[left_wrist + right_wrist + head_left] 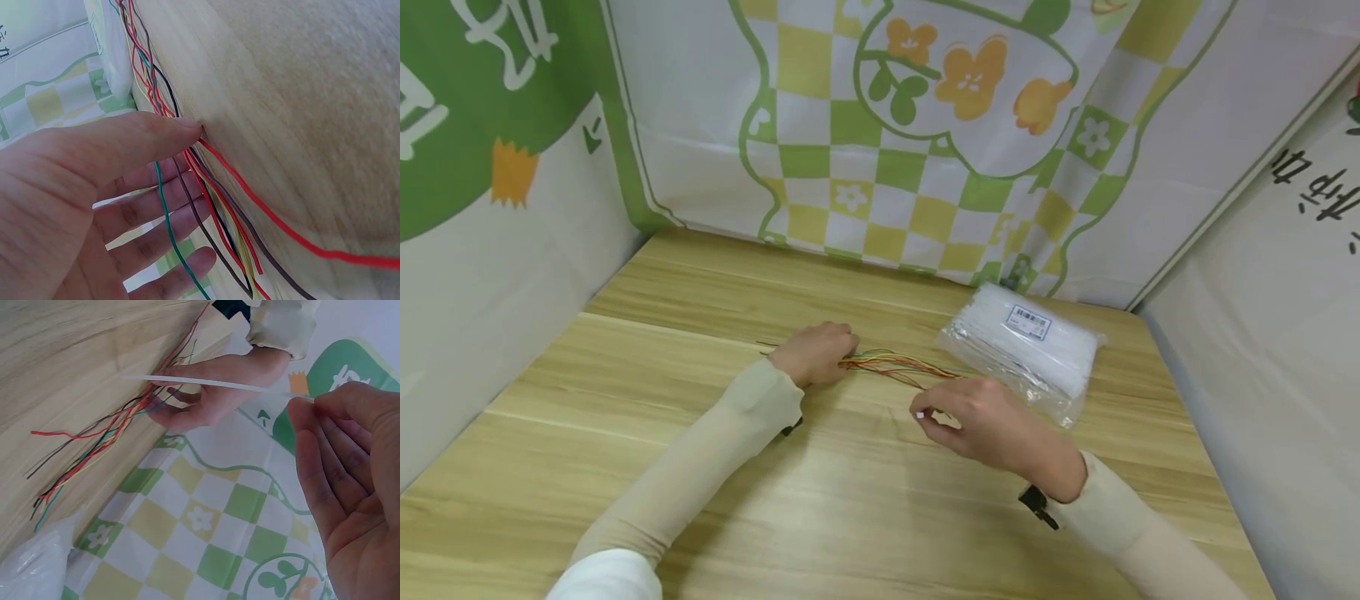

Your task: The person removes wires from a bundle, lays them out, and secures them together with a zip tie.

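Note:
A loose bundle of thin wires (891, 362) in red, green, yellow, black and brown lies along the wooden table. My left hand (817, 353) grips the bundle; in the left wrist view its thumb presses across the wires (215, 200) with the fingers behind them. My right hand (977, 421) is raised a little to the right, near the wires' other end. Between its thumb and index finger it pinches one end of a white cable tie (219, 383), seen in the right wrist view. The tie is straight, its far end appearing in front of the left hand in that view.
A clear plastic bag (1037, 337) full of white cable ties, with a barcode label, lies behind the right hand. Printed cloth walls (700, 125) enclose the back and both sides of the wooden table (850, 517).

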Demonstrator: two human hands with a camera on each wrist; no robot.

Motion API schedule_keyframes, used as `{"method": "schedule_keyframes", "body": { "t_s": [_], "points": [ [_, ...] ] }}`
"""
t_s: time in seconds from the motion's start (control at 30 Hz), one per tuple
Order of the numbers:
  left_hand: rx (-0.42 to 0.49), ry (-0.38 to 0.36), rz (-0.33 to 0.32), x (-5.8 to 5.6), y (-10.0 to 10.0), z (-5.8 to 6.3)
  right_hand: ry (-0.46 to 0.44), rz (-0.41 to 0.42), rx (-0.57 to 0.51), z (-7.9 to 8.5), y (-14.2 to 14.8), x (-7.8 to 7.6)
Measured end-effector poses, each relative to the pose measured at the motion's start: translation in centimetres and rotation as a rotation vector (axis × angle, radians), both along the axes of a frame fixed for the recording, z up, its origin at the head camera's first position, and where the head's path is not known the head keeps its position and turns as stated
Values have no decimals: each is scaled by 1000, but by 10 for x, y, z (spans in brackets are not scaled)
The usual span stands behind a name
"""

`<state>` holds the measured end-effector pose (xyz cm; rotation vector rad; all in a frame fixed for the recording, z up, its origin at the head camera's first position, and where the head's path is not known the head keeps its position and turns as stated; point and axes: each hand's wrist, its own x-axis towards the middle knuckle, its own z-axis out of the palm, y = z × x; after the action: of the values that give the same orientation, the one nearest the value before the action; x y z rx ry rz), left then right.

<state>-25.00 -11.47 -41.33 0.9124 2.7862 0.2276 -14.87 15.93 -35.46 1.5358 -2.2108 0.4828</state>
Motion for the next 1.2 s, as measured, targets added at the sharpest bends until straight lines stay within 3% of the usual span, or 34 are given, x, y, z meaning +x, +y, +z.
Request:
{"method": "schedule_keyframes", "body": {
  "t_s": [0.5,1.2],
  "points": [
    [-17,-10,5,-1,1,-1,-48,-84,9,-13,-3,-21],
    [-3,3,7,-1,1,-2,-47,-89,54,-31,-17,-36]
  ]
}}
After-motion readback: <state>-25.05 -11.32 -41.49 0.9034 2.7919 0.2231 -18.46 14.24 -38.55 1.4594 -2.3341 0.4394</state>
